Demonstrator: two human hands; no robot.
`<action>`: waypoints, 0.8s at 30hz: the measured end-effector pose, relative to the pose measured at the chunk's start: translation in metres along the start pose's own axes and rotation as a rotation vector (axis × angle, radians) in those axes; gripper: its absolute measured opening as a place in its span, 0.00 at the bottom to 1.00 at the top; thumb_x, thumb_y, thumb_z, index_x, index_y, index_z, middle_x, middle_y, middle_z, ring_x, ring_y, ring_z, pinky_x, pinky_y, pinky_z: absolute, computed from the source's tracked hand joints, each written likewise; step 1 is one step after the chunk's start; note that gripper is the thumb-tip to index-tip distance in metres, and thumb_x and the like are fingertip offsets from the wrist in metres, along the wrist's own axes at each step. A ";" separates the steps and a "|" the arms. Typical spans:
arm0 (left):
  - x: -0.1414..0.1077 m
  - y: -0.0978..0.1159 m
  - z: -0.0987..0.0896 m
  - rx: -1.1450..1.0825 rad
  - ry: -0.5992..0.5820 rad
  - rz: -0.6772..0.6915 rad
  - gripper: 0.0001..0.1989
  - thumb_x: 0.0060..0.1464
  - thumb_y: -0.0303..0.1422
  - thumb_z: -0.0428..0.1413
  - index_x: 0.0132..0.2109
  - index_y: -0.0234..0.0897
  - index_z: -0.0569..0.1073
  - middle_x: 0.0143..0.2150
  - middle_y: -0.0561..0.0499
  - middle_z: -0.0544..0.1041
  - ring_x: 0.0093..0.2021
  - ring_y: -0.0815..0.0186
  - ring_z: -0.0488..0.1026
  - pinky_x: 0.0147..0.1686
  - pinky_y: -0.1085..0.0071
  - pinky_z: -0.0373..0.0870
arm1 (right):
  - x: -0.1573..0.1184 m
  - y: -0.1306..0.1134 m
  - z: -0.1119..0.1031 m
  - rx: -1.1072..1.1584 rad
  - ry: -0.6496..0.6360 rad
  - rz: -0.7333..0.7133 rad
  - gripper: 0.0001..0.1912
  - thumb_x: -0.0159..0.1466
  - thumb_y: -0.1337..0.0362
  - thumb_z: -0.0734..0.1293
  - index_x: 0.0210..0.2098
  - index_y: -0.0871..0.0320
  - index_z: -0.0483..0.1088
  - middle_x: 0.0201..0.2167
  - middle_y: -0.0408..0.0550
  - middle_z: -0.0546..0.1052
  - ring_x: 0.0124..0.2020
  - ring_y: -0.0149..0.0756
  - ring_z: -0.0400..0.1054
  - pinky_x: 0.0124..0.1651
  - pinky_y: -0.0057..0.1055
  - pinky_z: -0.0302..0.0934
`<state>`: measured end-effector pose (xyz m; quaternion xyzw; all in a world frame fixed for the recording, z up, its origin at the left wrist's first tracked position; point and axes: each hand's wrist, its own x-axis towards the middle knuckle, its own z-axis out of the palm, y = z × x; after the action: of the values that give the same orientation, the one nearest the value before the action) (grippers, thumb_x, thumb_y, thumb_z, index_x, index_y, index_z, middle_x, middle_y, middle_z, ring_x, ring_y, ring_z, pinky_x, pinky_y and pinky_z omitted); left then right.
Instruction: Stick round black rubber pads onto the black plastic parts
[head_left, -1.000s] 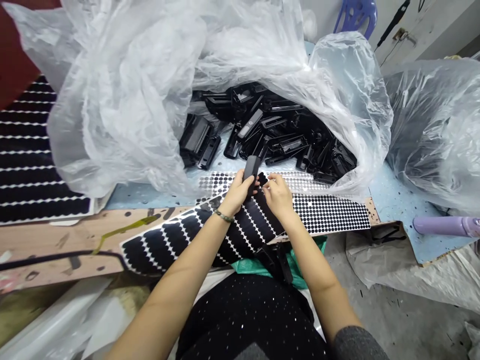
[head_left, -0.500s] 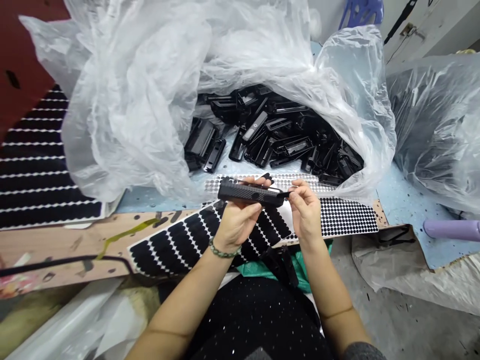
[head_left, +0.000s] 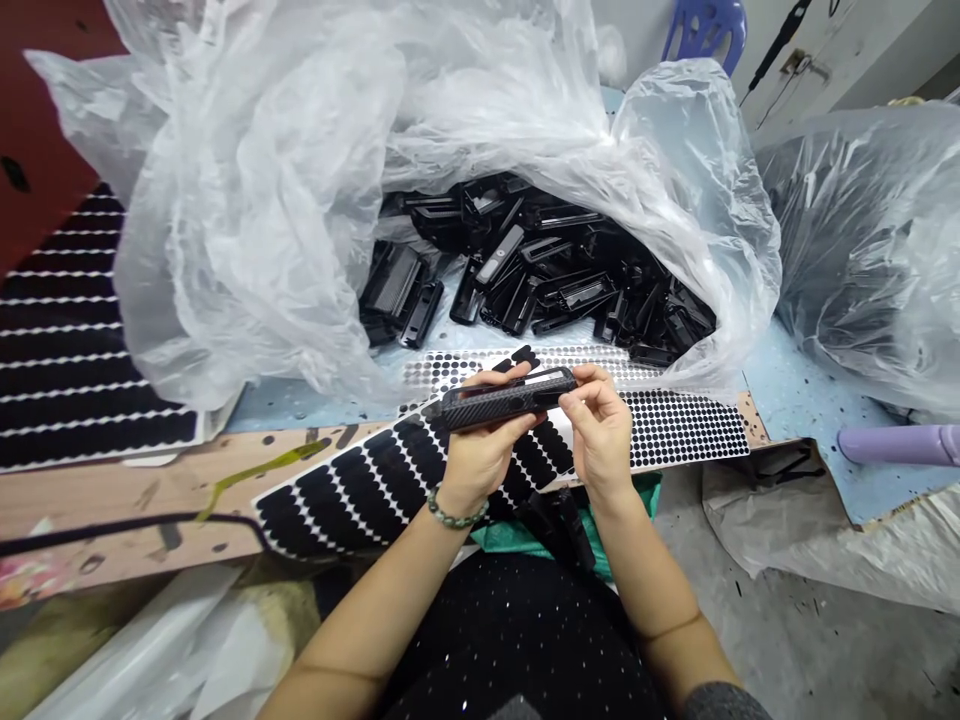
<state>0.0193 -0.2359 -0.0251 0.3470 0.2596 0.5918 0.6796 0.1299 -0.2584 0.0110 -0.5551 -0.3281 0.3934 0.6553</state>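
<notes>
My left grip (head_left: 484,462) is closed around a black plastic part (head_left: 504,402); my right grip (head_left: 600,435) pinches its end, just beside a sheet of black round stickers (head_left: 675,430).

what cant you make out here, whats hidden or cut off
In the head view:
Underside of the black plastic part: hidden by the left hand.
Back of the pile of black parts: hidden by the clear plastic bag.
Blue chair: cut off by the top edge.

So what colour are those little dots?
The dots are black on white; head view.
</notes>
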 end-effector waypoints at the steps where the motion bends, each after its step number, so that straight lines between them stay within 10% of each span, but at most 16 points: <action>1: 0.000 0.000 0.001 0.004 -0.002 0.007 0.20 0.43 0.31 0.70 0.42 0.45 0.71 0.50 0.54 0.78 0.47 0.64 0.78 0.41 0.71 0.80 | 0.000 0.000 0.000 0.006 0.002 -0.002 0.13 0.49 0.56 0.74 0.20 0.55 0.69 0.40 0.46 0.68 0.45 0.38 0.63 0.54 0.41 0.59; 10: -0.003 0.000 0.000 0.053 -0.013 0.006 0.21 0.44 0.31 0.69 0.43 0.45 0.69 0.51 0.52 0.77 0.49 0.61 0.77 0.43 0.67 0.80 | -0.002 0.003 -0.002 0.010 0.014 -0.033 0.14 0.50 0.56 0.74 0.20 0.56 0.69 0.40 0.46 0.69 0.45 0.38 0.64 0.55 0.42 0.60; 20: -0.005 -0.001 0.005 0.024 0.016 0.014 0.21 0.43 0.30 0.70 0.42 0.44 0.70 0.49 0.53 0.77 0.48 0.63 0.78 0.43 0.69 0.79 | -0.007 0.008 -0.006 -0.408 0.122 -0.412 0.06 0.59 0.57 0.70 0.33 0.53 0.72 0.47 0.48 0.68 0.44 0.37 0.68 0.51 0.43 0.67; 24: -0.006 0.000 0.006 0.015 0.015 0.015 0.20 0.44 0.30 0.69 0.42 0.45 0.69 0.50 0.55 0.77 0.47 0.66 0.78 0.43 0.71 0.79 | -0.007 0.010 -0.008 -0.261 0.101 -0.309 0.26 0.57 0.54 0.71 0.53 0.48 0.65 0.55 0.50 0.66 0.43 0.35 0.69 0.49 0.39 0.69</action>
<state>0.0227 -0.2424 -0.0214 0.3499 0.2664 0.5976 0.6705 0.1325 -0.2673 -0.0002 -0.5972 -0.4242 0.2141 0.6462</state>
